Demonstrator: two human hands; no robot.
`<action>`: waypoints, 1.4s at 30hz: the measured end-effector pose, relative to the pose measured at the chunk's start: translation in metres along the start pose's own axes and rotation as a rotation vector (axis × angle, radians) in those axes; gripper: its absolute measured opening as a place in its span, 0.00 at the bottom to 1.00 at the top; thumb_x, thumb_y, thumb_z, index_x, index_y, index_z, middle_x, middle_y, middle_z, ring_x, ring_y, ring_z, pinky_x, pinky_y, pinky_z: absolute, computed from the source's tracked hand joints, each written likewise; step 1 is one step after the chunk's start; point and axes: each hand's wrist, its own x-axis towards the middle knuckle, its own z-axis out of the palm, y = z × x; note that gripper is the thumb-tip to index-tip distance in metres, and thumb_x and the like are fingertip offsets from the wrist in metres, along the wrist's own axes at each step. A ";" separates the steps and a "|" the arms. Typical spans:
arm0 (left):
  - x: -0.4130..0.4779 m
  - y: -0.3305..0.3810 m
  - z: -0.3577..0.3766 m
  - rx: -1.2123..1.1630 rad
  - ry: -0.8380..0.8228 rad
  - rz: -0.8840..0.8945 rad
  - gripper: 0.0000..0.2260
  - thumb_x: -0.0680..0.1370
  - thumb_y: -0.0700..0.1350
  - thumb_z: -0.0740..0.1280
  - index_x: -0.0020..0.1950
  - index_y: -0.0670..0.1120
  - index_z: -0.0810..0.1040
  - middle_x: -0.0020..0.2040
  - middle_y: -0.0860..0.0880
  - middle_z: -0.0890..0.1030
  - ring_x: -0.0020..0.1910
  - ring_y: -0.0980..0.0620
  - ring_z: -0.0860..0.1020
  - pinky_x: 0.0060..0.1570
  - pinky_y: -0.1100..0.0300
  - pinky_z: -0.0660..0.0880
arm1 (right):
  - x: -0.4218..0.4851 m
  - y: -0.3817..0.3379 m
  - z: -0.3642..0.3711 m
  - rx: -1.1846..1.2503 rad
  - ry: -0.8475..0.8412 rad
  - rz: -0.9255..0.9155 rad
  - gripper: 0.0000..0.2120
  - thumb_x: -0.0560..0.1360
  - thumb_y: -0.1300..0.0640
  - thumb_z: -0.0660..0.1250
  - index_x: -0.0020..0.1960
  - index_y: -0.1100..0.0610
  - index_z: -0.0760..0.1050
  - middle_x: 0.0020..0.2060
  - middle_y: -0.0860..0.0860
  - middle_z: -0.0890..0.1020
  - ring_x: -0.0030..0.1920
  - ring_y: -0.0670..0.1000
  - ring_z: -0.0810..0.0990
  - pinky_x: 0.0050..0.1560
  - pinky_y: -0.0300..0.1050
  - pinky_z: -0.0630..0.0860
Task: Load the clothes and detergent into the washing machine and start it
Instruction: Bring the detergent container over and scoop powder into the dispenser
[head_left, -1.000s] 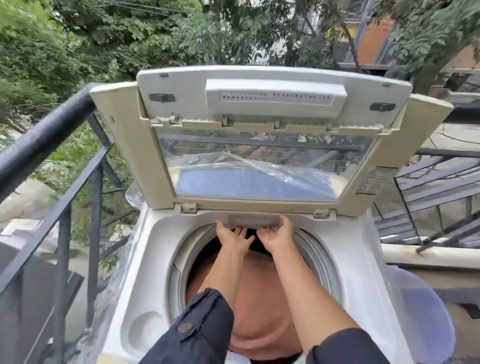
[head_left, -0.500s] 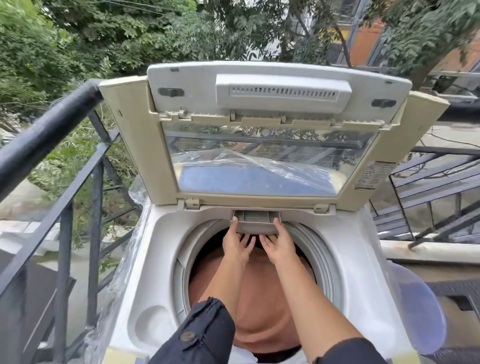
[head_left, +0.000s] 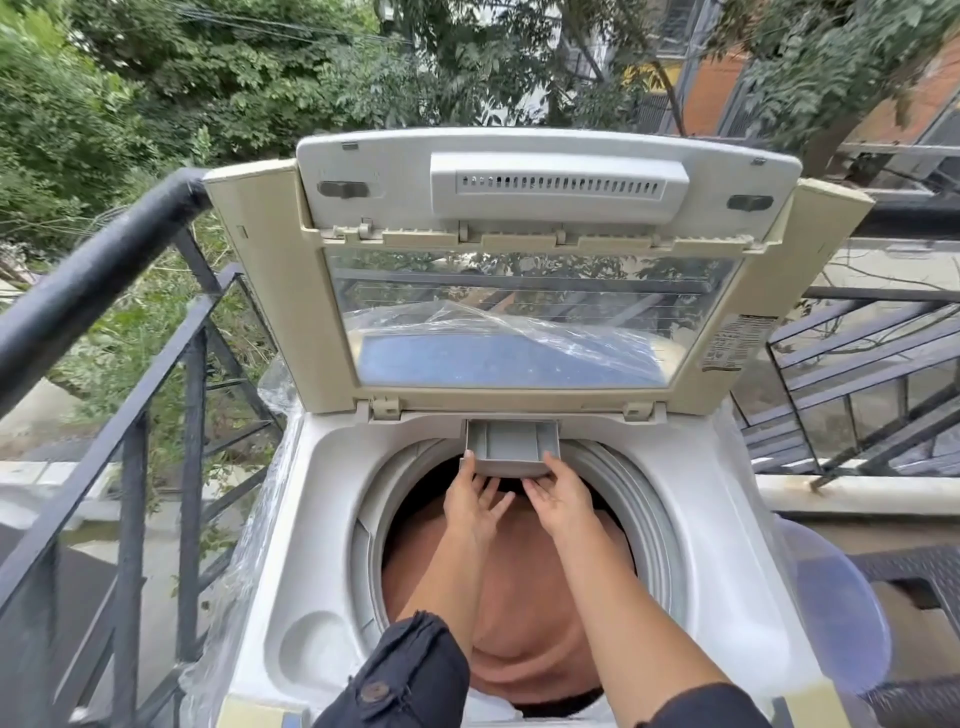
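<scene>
A white top-loading washing machine (head_left: 322, 519) stands in front of me with its lid (head_left: 519, 270) raised upright. A brownish-orange cloth (head_left: 519, 597) fills the drum. At the back rim of the opening a grey detergent drawer (head_left: 511, 447) is pulled out over the drum. My left hand (head_left: 475, 501) holds the drawer's left front corner, thumb on its side and fingers under it. My right hand (head_left: 558, 499) holds the right front corner the same way. Dark sleeves cover both forearms near the bottom edge.
A black metal railing (head_left: 104, 291) runs along the left of the machine. More black bars (head_left: 857, 374) and a ledge stand on the right. Clear plastic wrap (head_left: 270, 395) clings to the machine's left side. A translucent bluish basin (head_left: 831, 613) sits at the right.
The grey drawer has slid out of the back rim toward me, both hands coming back with it. The camera has drifted slightly.
</scene>
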 end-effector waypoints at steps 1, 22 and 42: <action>-0.001 0.000 0.000 0.004 -0.002 0.003 0.22 0.79 0.49 0.64 0.71 0.43 0.66 0.70 0.41 0.70 0.69 0.42 0.69 0.65 0.42 0.69 | 0.001 0.000 0.000 0.003 -0.002 0.004 0.20 0.76 0.66 0.65 0.67 0.68 0.67 0.66 0.66 0.70 0.69 0.60 0.68 0.70 0.51 0.66; -0.009 -0.006 0.003 0.043 0.141 -0.034 0.23 0.82 0.54 0.51 0.73 0.42 0.63 0.72 0.41 0.68 0.69 0.43 0.70 0.65 0.46 0.67 | -0.004 -0.006 -0.004 -0.063 0.023 -0.012 0.22 0.76 0.66 0.65 0.68 0.69 0.66 0.68 0.67 0.68 0.70 0.60 0.67 0.69 0.51 0.68; -0.098 -0.116 0.095 1.031 0.146 0.712 0.13 0.80 0.48 0.58 0.59 0.44 0.76 0.59 0.42 0.80 0.59 0.42 0.75 0.55 0.55 0.68 | -0.073 -0.117 -0.103 -0.979 0.058 -0.791 0.09 0.72 0.56 0.69 0.51 0.58 0.81 0.45 0.53 0.84 0.44 0.48 0.80 0.42 0.33 0.71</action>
